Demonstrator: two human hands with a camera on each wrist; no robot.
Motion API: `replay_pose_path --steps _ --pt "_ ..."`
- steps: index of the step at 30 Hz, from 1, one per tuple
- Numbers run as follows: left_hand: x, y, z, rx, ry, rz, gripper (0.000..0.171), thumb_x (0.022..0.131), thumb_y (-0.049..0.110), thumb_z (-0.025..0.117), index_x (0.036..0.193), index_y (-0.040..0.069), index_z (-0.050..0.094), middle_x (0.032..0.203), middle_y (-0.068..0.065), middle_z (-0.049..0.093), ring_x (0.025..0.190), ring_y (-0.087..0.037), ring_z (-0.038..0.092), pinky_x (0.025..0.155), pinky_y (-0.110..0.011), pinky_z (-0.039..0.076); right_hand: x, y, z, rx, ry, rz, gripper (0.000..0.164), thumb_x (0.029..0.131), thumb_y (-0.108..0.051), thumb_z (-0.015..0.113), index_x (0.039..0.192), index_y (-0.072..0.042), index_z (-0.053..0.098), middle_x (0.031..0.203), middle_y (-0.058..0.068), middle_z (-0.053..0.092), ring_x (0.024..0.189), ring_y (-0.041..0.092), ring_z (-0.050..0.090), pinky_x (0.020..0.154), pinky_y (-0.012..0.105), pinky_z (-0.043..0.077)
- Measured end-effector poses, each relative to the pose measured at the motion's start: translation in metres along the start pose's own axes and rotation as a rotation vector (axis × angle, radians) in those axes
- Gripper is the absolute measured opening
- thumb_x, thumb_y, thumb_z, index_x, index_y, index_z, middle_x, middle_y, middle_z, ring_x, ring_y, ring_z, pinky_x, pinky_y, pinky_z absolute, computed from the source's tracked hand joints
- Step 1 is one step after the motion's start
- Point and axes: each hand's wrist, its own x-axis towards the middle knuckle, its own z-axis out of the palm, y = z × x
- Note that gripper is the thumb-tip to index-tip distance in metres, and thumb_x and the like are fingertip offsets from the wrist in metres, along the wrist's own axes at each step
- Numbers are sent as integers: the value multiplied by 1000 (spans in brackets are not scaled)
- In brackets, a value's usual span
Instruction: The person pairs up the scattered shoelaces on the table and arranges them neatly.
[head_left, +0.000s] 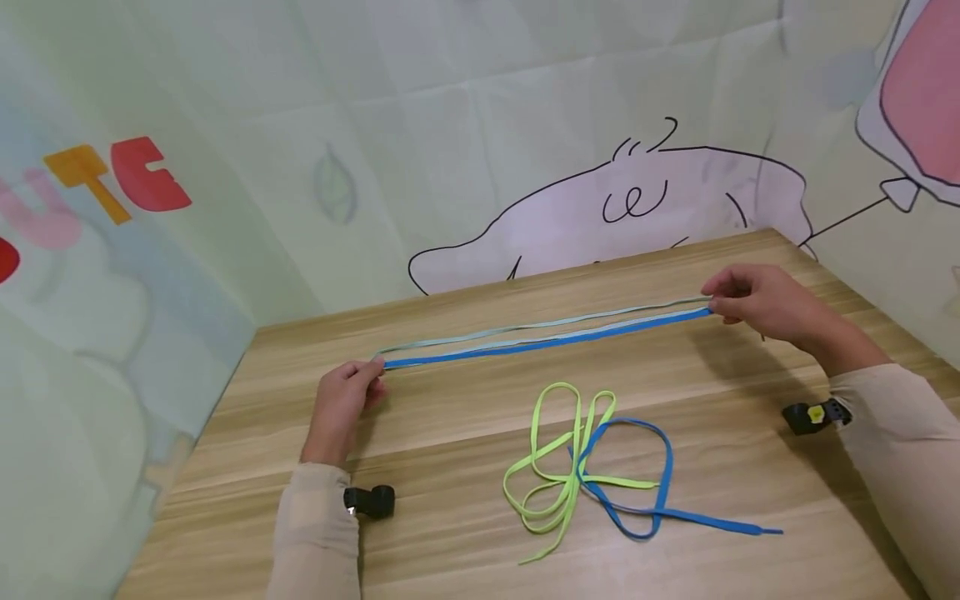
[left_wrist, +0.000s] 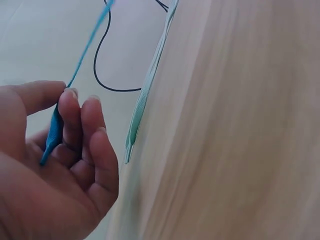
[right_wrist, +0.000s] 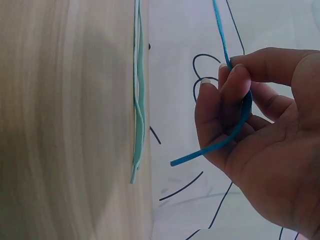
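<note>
A flat blue shoelace (head_left: 547, 340) is stretched taut between both hands above the table. My left hand (head_left: 341, 404) pinches one end between thumb and fingers; in the left wrist view the short end of the blue shoelace (left_wrist: 54, 130) lies against the palm. At the other end, my right hand (head_left: 772, 304) pinches the lace, and in the right wrist view a tail of the blue shoelace (right_wrist: 215, 145) sticks out past the fingers. Just behind it, a pale mint shoelace (head_left: 540, 322) lies doubled lengthwise along the table; both wrist views show its folded strands.
Nearer on the wooden table (head_left: 435, 467), a loosely looped yellow-green shoelace (head_left: 630, 482) lies crossed with a second blue shoelace (head_left: 712, 521). A printed cloth backdrop (head_left: 450, 150) hangs behind the table. Small black cameras (head_left: 378, 502) are strapped at the wrists.
</note>
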Motion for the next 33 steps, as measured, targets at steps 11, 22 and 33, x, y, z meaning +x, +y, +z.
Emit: replay_pose_path --steps 11,22,33 --pt "2 -2 -4 57 -34 -66 41 102 36 59 116 -2 67 86 2 63 80 -11 60 71 -21 52 5 16 2 19 9 3 28 104 -12 55 124 7 54 108 17 59 88 22 57 73 32 53" --pt "4 -3 -4 60 -45 -73 41 102 34 58 118 -3 67 84 2 63 76 -9 62 67 -22 51 6 22 2 60 49 31 24 105 -13 51 120 5 59 108 16 65 89 18 60 75 31 52" --pt "7 -5 -5 62 -62 -87 42 103 33 57 121 -3 67 83 1 65 76 -10 63 67 -22 52 7 20 7 80 52 25 21 104 -8 52 118 6 60 108 17 66 88 18 61 75 29 54"
